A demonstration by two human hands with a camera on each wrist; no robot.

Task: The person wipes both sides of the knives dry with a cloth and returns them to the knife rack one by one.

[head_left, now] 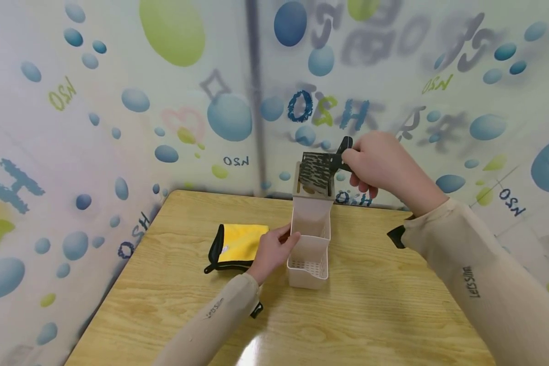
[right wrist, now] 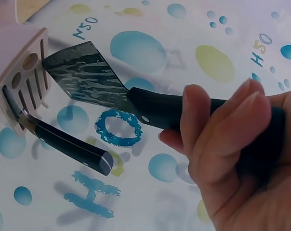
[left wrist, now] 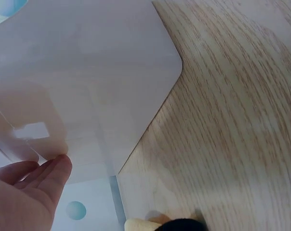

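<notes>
A beige tiered knife holder (head_left: 311, 218) stands upright on the table, with a slotted top (right wrist: 27, 79) and open basket compartments in front. My left hand (head_left: 272, 251) grips its side, thumb at the front edge; fingertips touch the pale wall in the left wrist view. With my right hand (head_left: 377, 160) I hold a cleaver (right wrist: 87, 74) by its black handle. The dark patterned blade overlaps the slotted top in the head view and has its end close to the slots in the right wrist view. Another black-handled knife (right wrist: 71, 147) sits in one slot.
Left of the holder lies a folded yellow cloth (head_left: 242, 241) with black edging, close by my left hand. The wooden table (head_left: 379, 305) ends against a wall (head_left: 201, 168) with printed blue and green bubbles, just behind the holder.
</notes>
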